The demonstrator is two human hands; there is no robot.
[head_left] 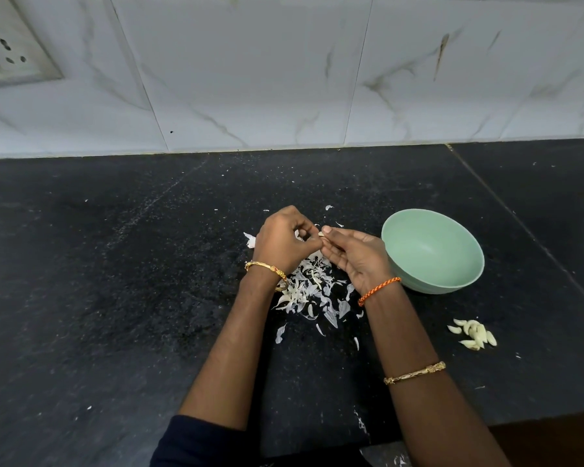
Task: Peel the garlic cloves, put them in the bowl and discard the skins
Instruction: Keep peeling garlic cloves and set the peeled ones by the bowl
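Note:
Both hands meet above a heap of white garlic skins (312, 289) on the black counter. My left hand (282, 239) has its fingers curled, and its fingertips pinch at a small garlic clove (321, 234). My right hand (353, 256) lies palm up and holds the same clove between thumb and fingers. A pale green bowl (432, 251) stands just right of my right hand; its visible inside looks empty. A small pile of peeled cloves (474, 333) lies on the counter in front of the bowl, to the right.
The black stone counter (115, 281) reaches back to a white marble-tiled wall (284, 79). A wall socket (11, 52) sits at the upper left. Loose skin flakes are scattered around the heap. The counter's front edge runs at the lower right (536, 421).

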